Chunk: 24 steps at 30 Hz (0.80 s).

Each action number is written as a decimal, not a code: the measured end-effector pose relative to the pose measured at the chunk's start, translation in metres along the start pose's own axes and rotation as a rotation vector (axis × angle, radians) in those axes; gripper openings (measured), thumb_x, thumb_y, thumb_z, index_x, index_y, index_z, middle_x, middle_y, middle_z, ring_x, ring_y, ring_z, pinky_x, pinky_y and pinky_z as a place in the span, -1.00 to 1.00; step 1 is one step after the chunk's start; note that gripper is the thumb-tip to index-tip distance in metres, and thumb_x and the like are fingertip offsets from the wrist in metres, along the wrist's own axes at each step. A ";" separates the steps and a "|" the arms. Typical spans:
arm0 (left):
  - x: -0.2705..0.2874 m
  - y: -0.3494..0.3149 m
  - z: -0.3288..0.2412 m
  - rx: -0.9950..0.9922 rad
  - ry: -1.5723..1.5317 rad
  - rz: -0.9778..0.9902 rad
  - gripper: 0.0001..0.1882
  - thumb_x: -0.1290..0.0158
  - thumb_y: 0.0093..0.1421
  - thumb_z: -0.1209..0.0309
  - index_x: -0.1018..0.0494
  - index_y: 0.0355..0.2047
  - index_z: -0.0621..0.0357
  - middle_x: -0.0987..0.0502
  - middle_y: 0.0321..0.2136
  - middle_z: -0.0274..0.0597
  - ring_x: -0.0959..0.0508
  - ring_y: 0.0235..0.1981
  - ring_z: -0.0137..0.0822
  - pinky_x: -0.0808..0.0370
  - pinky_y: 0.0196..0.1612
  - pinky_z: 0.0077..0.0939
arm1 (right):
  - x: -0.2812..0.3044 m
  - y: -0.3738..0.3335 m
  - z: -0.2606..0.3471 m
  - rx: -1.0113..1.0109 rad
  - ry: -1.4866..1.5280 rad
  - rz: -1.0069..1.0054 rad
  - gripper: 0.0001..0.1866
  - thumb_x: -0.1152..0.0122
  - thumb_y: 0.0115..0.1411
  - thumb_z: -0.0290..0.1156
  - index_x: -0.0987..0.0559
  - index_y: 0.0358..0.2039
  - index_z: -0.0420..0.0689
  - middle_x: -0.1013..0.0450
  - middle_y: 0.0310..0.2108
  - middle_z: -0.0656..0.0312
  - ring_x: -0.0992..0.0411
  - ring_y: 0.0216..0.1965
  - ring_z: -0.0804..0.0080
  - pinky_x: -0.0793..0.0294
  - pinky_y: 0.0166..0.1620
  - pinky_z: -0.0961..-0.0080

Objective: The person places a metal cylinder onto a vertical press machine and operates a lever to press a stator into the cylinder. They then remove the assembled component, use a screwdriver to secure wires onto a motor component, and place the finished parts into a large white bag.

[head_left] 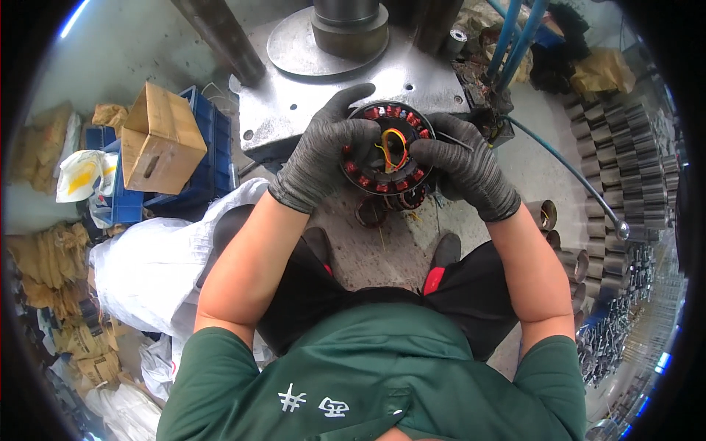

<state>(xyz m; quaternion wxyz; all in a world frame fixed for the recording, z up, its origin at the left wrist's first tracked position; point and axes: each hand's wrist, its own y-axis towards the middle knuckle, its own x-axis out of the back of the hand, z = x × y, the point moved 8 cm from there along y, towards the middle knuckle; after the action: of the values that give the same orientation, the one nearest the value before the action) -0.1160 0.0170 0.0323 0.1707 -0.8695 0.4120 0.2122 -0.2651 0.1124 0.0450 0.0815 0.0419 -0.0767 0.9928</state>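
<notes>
Between my two gloved hands is a ring-shaped motor stator [399, 181] with red-brown copper coils around a dark rim. Yellow and red lead wires [398, 141] loop through its middle. My left hand [315, 153] grips its left side, fingers bent over the edge toward the wires. My right hand [471, 167] closes on the right side, thumb reaching over the rim. A thin grey rod [454, 140] shows at the right fingers; whether they hold it I cannot tell. Below, more wound stators [370, 212] sit on the floor between my feet.
Ahead stands a press with a steel bed plate [273, 126] and round metal disc [290, 48]. Left are a cardboard box [165, 147], blue crates [207, 151] and a white sack [147, 272]. Stacked metal cylinders [614, 147] line the right, near a ball-ended lever [622, 230].
</notes>
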 end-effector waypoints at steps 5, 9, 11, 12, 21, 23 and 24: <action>0.004 -0.001 -0.014 -0.248 -0.041 -0.047 -0.19 -0.25 0.17 0.29 -0.15 0.34 0.31 -0.50 0.05 0.08 -0.61 0.04 0.01 -0.65 0.06 -0.04 | 0.000 -0.001 -0.006 0.041 0.219 -0.084 -0.48 -0.50 0.09 -0.23 -0.58 -0.03 -0.28 -0.60 -0.23 0.18 -0.57 -0.18 0.48 -0.60 -0.08 0.48; -0.017 -0.003 0.007 -0.251 -0.056 -0.037 -0.37 -0.18 0.28 0.36 -0.25 0.30 0.24 -0.55 0.02 -0.03 -0.59 0.03 -0.13 -0.56 0.14 -0.20 | -0.012 -0.005 0.008 0.075 0.512 -0.125 -0.52 -0.47 0.15 -0.26 -0.56 -0.01 -0.27 -0.60 -0.18 0.19 -0.57 -0.16 0.47 -0.61 -0.04 0.48; -0.019 -0.005 0.006 -0.309 -0.018 -0.102 -0.42 -0.17 0.27 0.36 -0.28 0.25 0.23 -0.58 -0.02 -0.05 -0.60 0.01 -0.16 -0.55 0.14 -0.28 | -0.015 -0.007 0.009 0.137 0.480 -0.182 -0.52 -0.46 0.18 -0.26 -0.55 0.01 -0.27 -0.59 -0.13 0.18 -0.57 -0.13 0.46 -0.59 0.00 0.48; -0.013 -0.003 0.010 -0.266 -0.093 -0.130 -0.43 -0.18 0.24 0.41 -0.31 0.23 0.23 -0.58 -0.03 -0.10 -0.60 0.00 -0.21 -0.55 0.13 -0.31 | -0.019 -0.007 0.006 0.115 0.436 -0.167 -0.50 -0.45 0.21 -0.26 -0.53 0.05 -0.26 -0.59 -0.10 0.20 -0.54 -0.09 0.49 -0.56 0.03 0.48; 0.024 -0.014 -0.018 -0.225 -0.045 -0.341 -0.44 -0.02 -0.09 0.57 -0.44 0.00 0.49 -0.61 -0.23 0.04 -0.69 -0.24 -0.13 -0.73 -0.11 -0.30 | 0.013 -0.009 0.015 0.245 -0.345 -0.034 -0.64 -0.27 0.33 -0.31 -0.58 0.05 -0.25 -0.60 -0.12 0.17 -0.53 -0.06 0.44 -0.52 0.06 0.44; 0.027 -0.013 -0.018 -0.191 -0.068 -0.317 -0.46 -0.01 -0.09 0.62 -0.45 -0.01 0.47 -0.60 -0.26 0.04 -0.68 -0.26 -0.16 -0.73 -0.17 -0.34 | 0.030 -0.011 0.021 0.225 -0.133 -0.187 -0.68 -0.20 0.37 -0.33 -0.61 0.04 -0.24 -0.60 -0.14 0.17 -0.54 -0.06 0.40 -0.50 0.08 0.41; 0.026 -0.013 -0.015 -0.159 -0.091 -0.313 -0.47 -0.03 -0.10 0.58 -0.44 -0.02 0.46 -0.58 -0.29 -0.04 -0.67 -0.29 -0.17 -0.72 -0.16 -0.30 | 0.032 -0.012 0.019 0.216 -0.144 -0.178 -0.68 -0.20 0.37 -0.33 -0.61 0.04 -0.24 -0.60 -0.14 0.17 -0.54 -0.06 0.40 -0.50 0.08 0.41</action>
<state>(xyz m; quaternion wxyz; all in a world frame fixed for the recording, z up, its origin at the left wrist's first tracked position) -0.0876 0.0012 0.0340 0.1510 -0.9232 0.2455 0.2541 -0.2935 0.1261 0.0686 0.1587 0.1280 0.0289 0.9786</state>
